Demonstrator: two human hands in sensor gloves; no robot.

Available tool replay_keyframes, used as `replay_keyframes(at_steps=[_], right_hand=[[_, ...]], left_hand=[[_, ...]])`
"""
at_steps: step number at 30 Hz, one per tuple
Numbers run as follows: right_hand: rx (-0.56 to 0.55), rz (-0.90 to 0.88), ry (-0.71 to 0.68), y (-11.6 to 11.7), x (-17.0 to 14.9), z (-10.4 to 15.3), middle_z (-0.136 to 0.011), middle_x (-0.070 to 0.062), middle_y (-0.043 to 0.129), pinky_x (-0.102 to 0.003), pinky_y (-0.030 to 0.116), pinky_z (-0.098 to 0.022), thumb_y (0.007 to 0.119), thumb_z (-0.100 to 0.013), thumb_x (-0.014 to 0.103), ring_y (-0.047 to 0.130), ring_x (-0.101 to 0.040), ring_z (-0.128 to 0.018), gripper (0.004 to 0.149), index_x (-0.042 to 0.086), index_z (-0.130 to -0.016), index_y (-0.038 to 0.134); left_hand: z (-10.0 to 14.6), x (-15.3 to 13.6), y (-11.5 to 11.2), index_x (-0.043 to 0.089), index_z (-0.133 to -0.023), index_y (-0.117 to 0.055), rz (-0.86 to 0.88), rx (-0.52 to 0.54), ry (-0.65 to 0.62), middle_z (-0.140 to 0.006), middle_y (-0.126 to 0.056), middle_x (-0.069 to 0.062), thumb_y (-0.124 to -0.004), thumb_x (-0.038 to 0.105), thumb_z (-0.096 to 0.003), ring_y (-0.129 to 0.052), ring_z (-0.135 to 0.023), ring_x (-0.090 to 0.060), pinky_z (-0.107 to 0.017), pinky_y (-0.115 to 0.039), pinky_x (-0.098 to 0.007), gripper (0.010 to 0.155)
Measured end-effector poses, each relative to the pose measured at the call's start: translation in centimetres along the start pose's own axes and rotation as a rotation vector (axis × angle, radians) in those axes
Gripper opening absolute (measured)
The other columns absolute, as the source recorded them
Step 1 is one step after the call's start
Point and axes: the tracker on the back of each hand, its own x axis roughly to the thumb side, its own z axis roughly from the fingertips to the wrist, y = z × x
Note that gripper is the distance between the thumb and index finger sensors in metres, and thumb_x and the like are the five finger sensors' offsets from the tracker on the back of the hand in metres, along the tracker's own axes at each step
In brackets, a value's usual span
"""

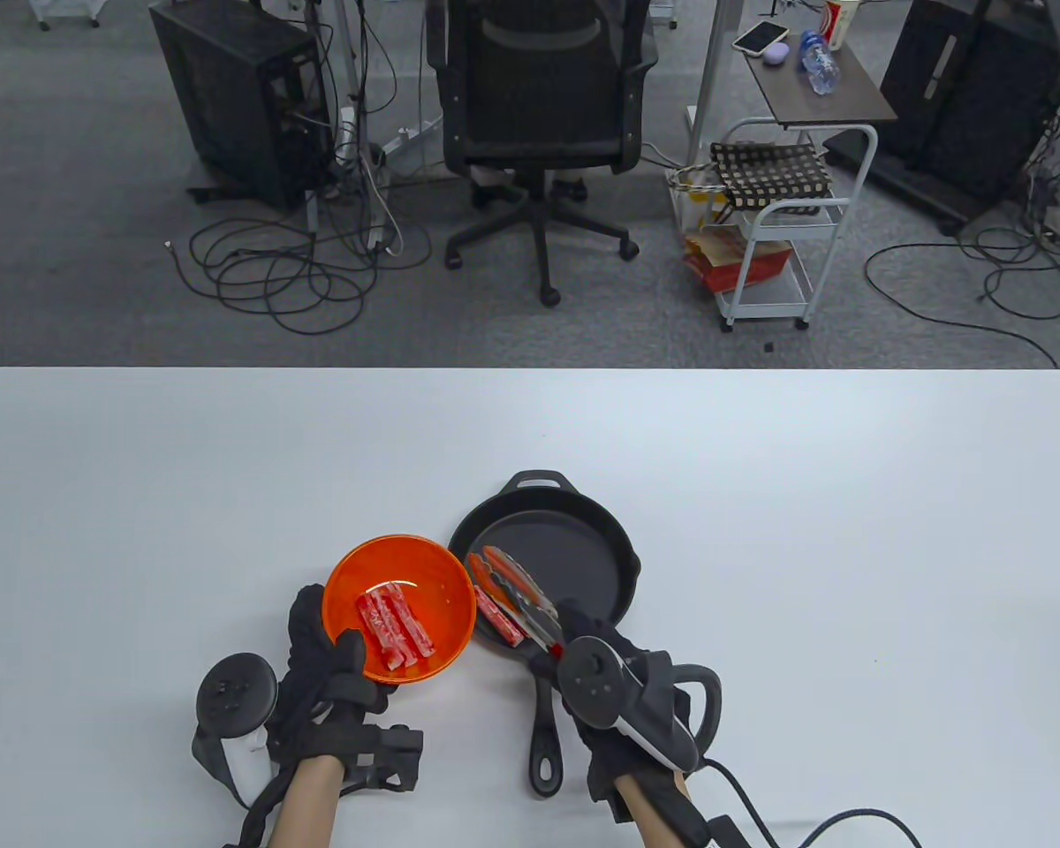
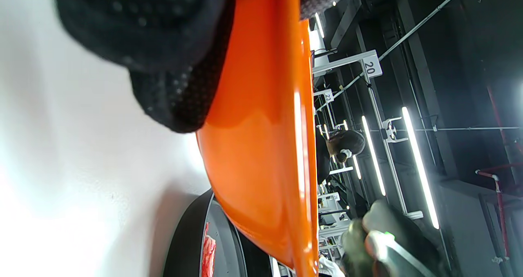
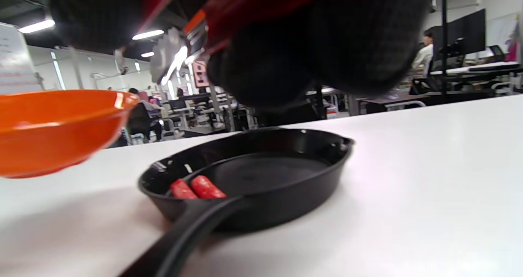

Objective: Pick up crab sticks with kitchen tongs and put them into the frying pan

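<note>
White tabletop [image 1: 760,530] fills my lower table view, with grey carpet, an office chair [image 1: 539,115] and a wheeled cart [image 1: 773,230] beyond its far edge at twelve o'clock.

On my right hand [image 1: 623,698], the fingers are curled round the red grips of the kitchen tongs [image 1: 521,596]; the right wrist view shows the gloved knuckles wrapped over the red handles. I see the tong arms reaching toward eleven o'clock from that hand, over the near-left part of the frying pan [image 1: 583,565], their scalloped tips close together with nothing between them that I can make out.

My left hand [image 1: 331,671] grips the orange bowl [image 1: 428,565] at its seven o'clock rim, thumb over the edge and fingers under the wall. From the left wrist view I see the bowl lifted off the table and tilted toward the pan.

Three crab sticks [image 1: 395,629] lie side by side in the bowl. Two more crab sticks in the pan [image 3: 198,188] sit at its eight o'clock side, just under the tongs. I see the pan's long handle [image 1: 546,733] pointing to six o'clock, between my two wrists.
</note>
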Motion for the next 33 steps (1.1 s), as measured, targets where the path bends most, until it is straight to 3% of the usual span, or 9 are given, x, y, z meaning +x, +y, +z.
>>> replay_keyframes(at_steps=[11, 26, 33], right_hand=[[0.094, 0.058, -0.092, 1.5, 2.7, 0.5, -0.083, -0.011, 0.092, -0.039, 0.091, -0.027, 0.075, -0.05, 0.052, 0.104, -0.022, -0.042, 0.066, 0.019, -0.106, 0.067], [0.174, 0.074, -0.098, 2.4, 3.3, 0.4, -0.083, -0.012, 0.093, -0.039, 0.091, -0.027, 0.074, -0.051, 0.052, 0.104, -0.023, -0.042, 0.066, 0.018, -0.107, 0.067], [0.184, 0.055, -0.088, 2.5, 3.1, 0.3, -0.082, -0.012, 0.094, -0.039, 0.091, -0.026, 0.075, -0.051, 0.051, 0.105, -0.022, -0.041, 0.063, 0.019, -0.105, 0.068]], left_hand=[[0.1, 0.2, -1.2, 0.025, -0.115, -0.035, -0.073, -0.034, -0.027, -0.109, -0.064, -0.019, -0.069, 0.024, -0.0573, -0.106, -0.03, -0.03, -0.014, -0.095, -0.027, 0.067], [0.7, 1.3, -1.7, 0.025, -0.114, -0.036, -0.217, 0.01, -0.169, -0.109, -0.064, -0.017, -0.07, 0.023, -0.0573, -0.106, -0.031, -0.03, -0.015, -0.095, -0.027, 0.066], [0.7, 1.3, -1.8, 0.024, -0.114, -0.036, -0.23, 0.008, -0.178, -0.109, -0.064, -0.017, -0.069, 0.023, -0.0574, -0.106, -0.031, -0.03, -0.015, -0.095, -0.027, 0.066]])
